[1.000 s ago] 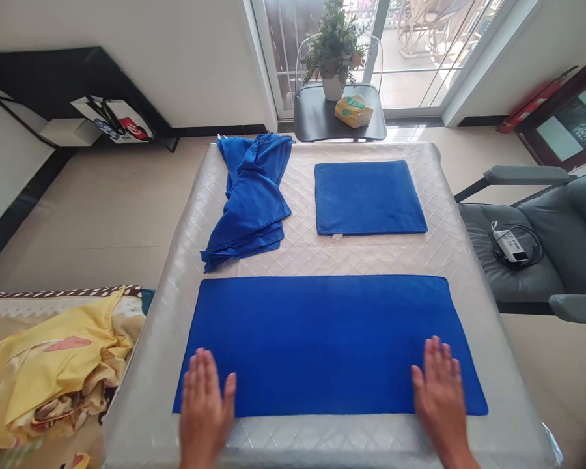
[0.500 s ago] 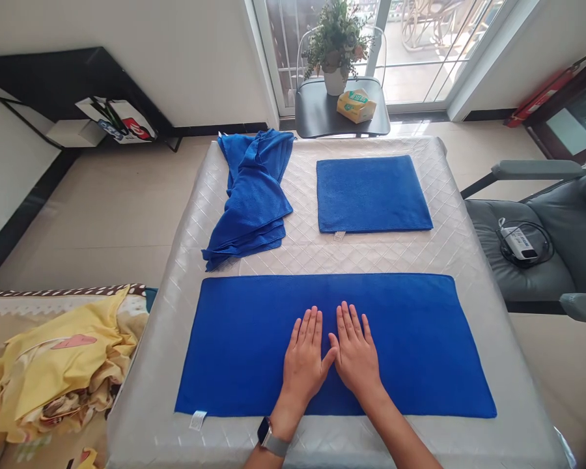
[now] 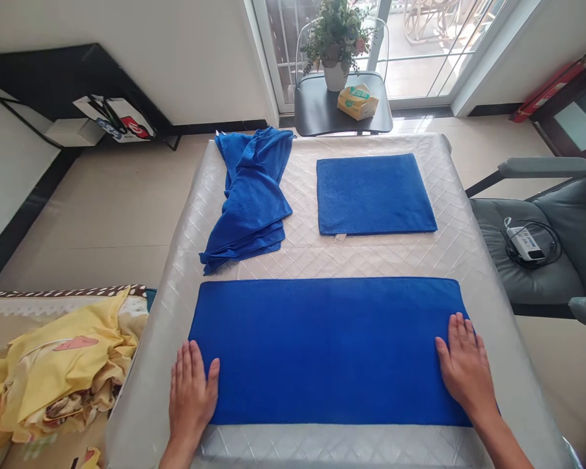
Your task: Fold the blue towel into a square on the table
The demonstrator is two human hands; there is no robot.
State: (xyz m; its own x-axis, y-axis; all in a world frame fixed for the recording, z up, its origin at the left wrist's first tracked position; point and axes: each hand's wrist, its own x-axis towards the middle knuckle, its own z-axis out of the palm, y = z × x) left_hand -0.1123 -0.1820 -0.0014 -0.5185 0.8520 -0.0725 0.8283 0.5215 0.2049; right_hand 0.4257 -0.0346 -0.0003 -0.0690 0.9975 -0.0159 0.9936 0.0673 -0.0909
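Observation:
A long blue towel lies flat across the near part of the covered table. My left hand rests flat over its left edge, fingers stretched forward. Over the right edge of the same towel lies my right hand, palm down and open. Farther back on the right is a neatly folded blue towel with a small white tag at its front edge. A crumpled heap of blue towels sits at the back left.
The table has a pale quilted cover. Yellow bedding lies at the left. A grey armchair holding a power strip stands at the right. Behind the table, a chair carries a potted plant and a yellow tissue pack.
My hands have slid apart from the middle of the long towel, the left one to its left edge and the right one to its right edge.

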